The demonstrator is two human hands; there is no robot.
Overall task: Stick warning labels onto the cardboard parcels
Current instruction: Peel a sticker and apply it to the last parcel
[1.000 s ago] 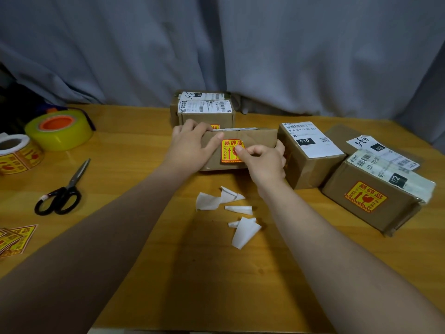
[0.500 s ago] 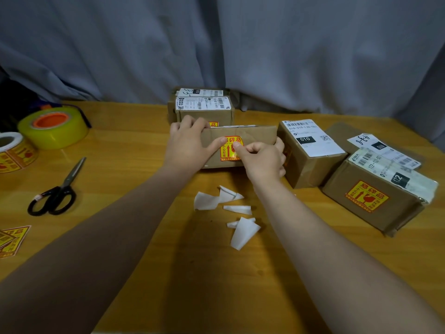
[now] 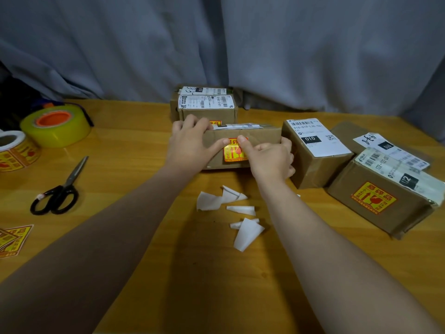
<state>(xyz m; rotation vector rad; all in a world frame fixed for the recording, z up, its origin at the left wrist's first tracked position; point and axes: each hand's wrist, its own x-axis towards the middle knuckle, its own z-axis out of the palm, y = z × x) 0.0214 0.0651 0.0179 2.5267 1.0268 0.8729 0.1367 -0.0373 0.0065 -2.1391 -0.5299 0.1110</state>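
Observation:
A low cardboard parcel (image 3: pixel 263 138) stands on its side in the middle of the table. A yellow and red warning label (image 3: pixel 231 155) is on its front face. My left hand (image 3: pixel 192 145) grips the parcel's left end, fingers over the top edge and thumb lying on the front face beside the label. My right hand (image 3: pixel 271 160) holds the right end, its thumb pressing on the label's upper edge. The thumbs nearly meet and hide part of the label.
White backing scraps (image 3: pixel 231 208) lie in front of the parcel. Other parcels stand behind (image 3: pixel 207 109) and to the right (image 3: pixel 313 162), one labelled (image 3: pixel 380 201). At the left are a yellow tape roll (image 3: pixel 56 127), a label roll (image 3: pixel 16 153), scissors (image 3: pixel 57 191) and loose labels (image 3: pixel 12 239).
My right thumb has slid up the label from its lower part to its top edge. My left thumb has moved in towards it. The parcel stays where it was.

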